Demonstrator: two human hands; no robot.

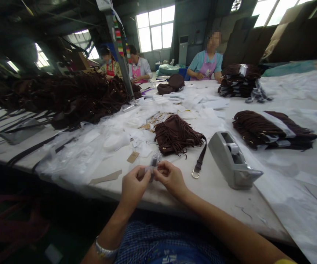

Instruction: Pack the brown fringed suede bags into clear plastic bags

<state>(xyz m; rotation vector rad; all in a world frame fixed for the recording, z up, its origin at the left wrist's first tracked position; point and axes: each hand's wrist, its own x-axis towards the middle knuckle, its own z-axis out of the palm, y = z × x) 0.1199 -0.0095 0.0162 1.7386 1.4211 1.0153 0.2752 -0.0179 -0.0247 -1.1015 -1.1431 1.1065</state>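
Close to the table's front edge, my left hand (pixel 136 182) and my right hand (pixel 172 179) meet, both closed in a pinch. Between them is a small dark bundle (pixel 155 160) in pale, shiny wrapping; what it contains I cannot make out. A whitish strip, perhaps tape, shows between the fingertips. Just beyond lies a dark brown fringed bag (pixel 175 134), its strap (pixel 201 159) ending in a metal ring. To the right of my hands stands a grey tape dispenser (pixel 230 161). A brown tag (pixel 133 157) lies left of the bundle.
Stacked fringed pieces (pixel 271 128) lie at right, with another stack (pixel 239 79) behind. A large heap of brown bags (pixel 78 95) covers the left side. Clear plastic bags (pixel 73 157) hang over the front edge. Co-workers sit across the table, one in a purple apron (pixel 206 68).
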